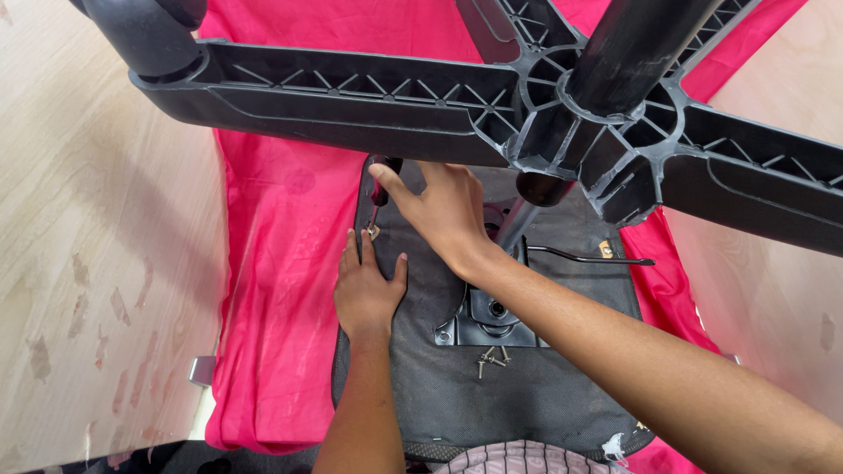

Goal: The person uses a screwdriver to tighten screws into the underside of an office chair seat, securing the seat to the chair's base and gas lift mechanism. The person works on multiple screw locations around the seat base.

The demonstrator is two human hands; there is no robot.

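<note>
Screwdriver (383, 180) with a red-and-black handle stands nearly upright at ten o'clock on the dark chair seat underside (421, 386), its tip at a screw near the seat's edge. The right hand (443, 211) has its fingers wrapped around the handle, which looks stiff, light and easy to grip at its thick top. The left hand (367, 294) lies flat on the seat just below, fingers together, thumb out. One screwdriver shows; about three loose screws (492, 358) lie at six o'clock of the metal seat plate (487, 320). One rigid black star base (562, 114) looms above, likely heavy. Pink cloth (281, 290) lies beneath.
</note>
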